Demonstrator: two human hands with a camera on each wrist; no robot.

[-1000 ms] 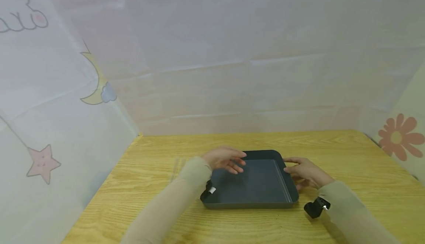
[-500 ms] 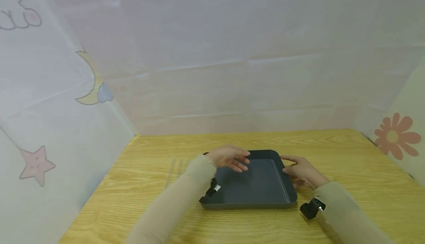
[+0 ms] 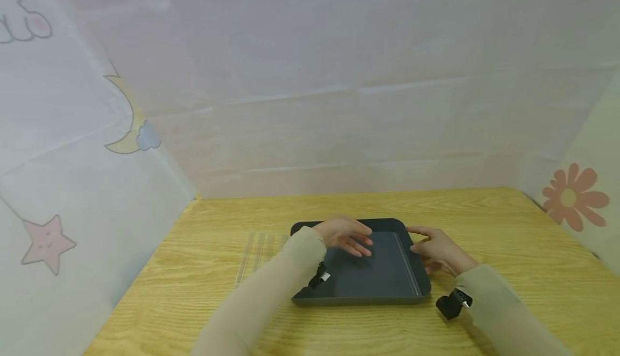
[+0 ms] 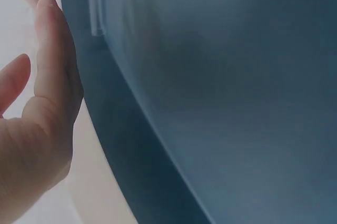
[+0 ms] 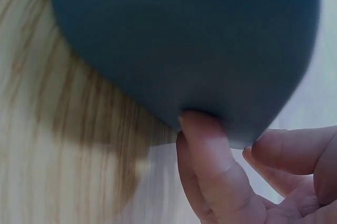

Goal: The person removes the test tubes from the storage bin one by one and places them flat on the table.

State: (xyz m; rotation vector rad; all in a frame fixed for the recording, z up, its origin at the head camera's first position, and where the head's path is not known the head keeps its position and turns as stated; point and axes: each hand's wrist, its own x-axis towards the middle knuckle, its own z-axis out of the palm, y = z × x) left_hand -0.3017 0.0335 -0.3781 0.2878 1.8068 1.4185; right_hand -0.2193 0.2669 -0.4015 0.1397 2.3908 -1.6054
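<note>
A dark grey rectangular baking pan [image 3: 363, 300] rests on the wooden table. In it, clear thin strips [image 3: 408, 264] lie along the right side; their end also shows in the left wrist view. My left hand [image 3: 346, 236] hovers over the pan's left and middle part, fingers apart and holding nothing. On the right, my right hand [image 3: 443, 251] holds the pan's side, with the thumb at the rim and other fingers on the outer wall; in the right wrist view one fingertip [image 5: 202, 134] presses that wall. Left of the pan, several clear strips [image 3: 256, 251] lie on the table, partly behind my left sleeve.
The wooden table [image 3: 194, 280] reaches back to a pale cloth wall [image 3: 339, 130]. Printed cloth walls close off the left and right sides. A small black wrist camera [image 3: 450, 305] hangs under the right sleeve, and another [image 3: 319, 277] sits at the left wrist.
My left hand has shifted to the right over the pan, uncovering more of the clear strips on the table. My right hand stays at the pan's right side. The view has turned slightly right.
</note>
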